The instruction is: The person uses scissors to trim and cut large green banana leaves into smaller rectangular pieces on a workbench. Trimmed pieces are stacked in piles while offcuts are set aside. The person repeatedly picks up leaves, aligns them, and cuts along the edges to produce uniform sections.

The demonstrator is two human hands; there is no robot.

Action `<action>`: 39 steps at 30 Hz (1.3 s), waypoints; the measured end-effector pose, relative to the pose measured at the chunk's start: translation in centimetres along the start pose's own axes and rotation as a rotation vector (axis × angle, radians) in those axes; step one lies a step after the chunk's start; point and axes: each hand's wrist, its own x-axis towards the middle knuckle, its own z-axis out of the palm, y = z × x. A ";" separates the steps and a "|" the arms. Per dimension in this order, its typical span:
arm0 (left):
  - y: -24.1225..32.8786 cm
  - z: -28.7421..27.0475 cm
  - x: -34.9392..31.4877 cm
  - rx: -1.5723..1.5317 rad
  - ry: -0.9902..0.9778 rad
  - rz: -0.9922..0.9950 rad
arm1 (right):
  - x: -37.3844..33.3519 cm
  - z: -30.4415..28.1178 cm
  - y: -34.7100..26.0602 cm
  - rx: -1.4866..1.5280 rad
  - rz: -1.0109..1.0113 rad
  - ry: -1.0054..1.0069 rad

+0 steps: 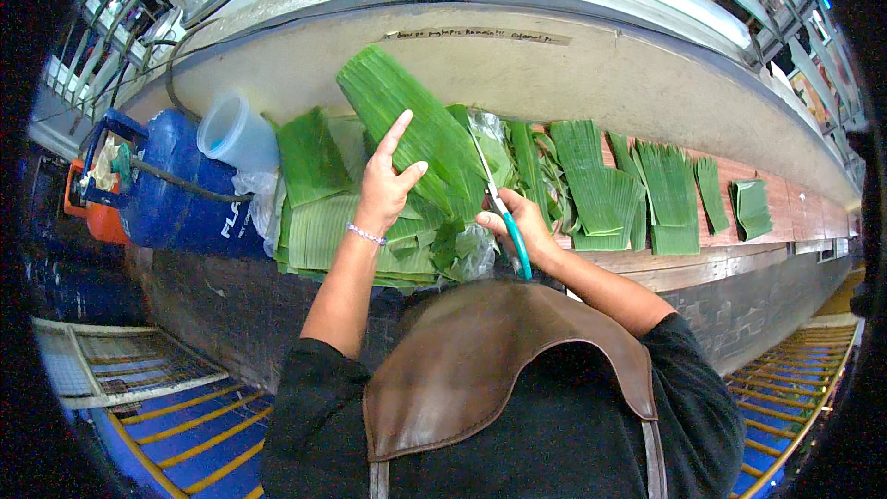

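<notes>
My left hand (385, 180) holds up a long green banana leaf piece (407, 120), fingers spread against its underside. My right hand (516, 222) grips scissors with teal handles (511, 233); the blades (486, 166) point up along the leaf's right edge. Below both hands lies a stack of cut banana leaves (328, 231) on the wooden counter.
More cut leaf pieces (610, 189) lie in rows along the counter (721, 254) to the right, ending in a small stack (750, 208). A clear plastic cup (236, 134) and a blue gas cylinder (176, 194) stand at left. A grey wall ledge (591, 65) runs behind. Blue crates (185, 425) sit below.
</notes>
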 end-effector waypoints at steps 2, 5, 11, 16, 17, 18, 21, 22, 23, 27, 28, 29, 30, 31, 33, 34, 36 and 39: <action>0.3 0.3 -0.1 0.059 0.025 0.025 | 0.8 -0.8 1.5 -0.141 0.008 0.055; 1.4 1.0 -0.2 -0.036 0.019 0.058 | 2.8 -2.9 5.3 -0.316 0.098 0.174; 1.5 2.3 -1.8 -0.813 -0.230 -0.115 | 6.3 -3.8 13.0 -0.816 0.403 0.367; -2.2 5.0 -4.2 -1.918 -0.356 -0.538 | 6.5 -6.8 10.9 0.551 0.138 -0.049; -2.8 6.0 -5.2 -1.948 -0.332 -0.596 | 5.6 -7.7 10.2 1.095 0.213 -0.274; -3.4 6.9 -6.1 -1.988 -0.253 -0.646 | 4.3 -8.5 9.5 1.319 0.084 -0.408; -6.1 9.9 -7.5 -1.882 -0.264 -0.931 | 0.4 -11.5 8.6 1.270 -0.046 -0.432; -7.2 11.2 -7.9 -1.863 -0.407 -0.997 | -1.1 -12.8 8.9 1.263 0.042 -0.366; -8.1 12.7 -8.3 -1.863 -0.465 -1.077 | -2.4 -13.7 9.2 1.170 0.074 -0.265; -8.5 16.6 -8.2 -1.623 -0.607 -1.371 | -6.8 -17.4 12.0 0.958 0.228 0.014; -7.8 17.7 -8.2 -1.576 -0.365 -1.429 | -8.2 -18.8 12.9 0.933 0.212 0.102; -7.0 18.7 -8.3 -1.524 -0.142 -1.448 | -9.6 -20.3 13.7 0.898 0.251 0.199; -6.2 19.8 -8.1 -1.353 -0.166 -1.387 | -10.8 -21.5 14.5 0.919 0.221 0.346; -5.5 20.8 -7.8 -1.242 -0.255 -1.280 | -11.6 -22.8 15.2 0.978 0.116 0.422; -4.4 22.0 -6.6 -1.126 -0.629 -1.107 | -13.0 -26.2 16.7 1.032 0.109 0.644; -3.9 22.3 -6.8 -1.036 -0.623 -1.108 | -13.3 -27.8 17.6 1.068 -0.012 0.654; -3.3 22.7 -7.2 -0.833 -0.581 -1.124 | -14.3 -31.4 19.7 1.175 -0.092 0.654; -3.2 22.5 -8.3 -0.596 -0.543 -1.050 | -14.8 -34.8 24.2 1.070 -0.057 0.991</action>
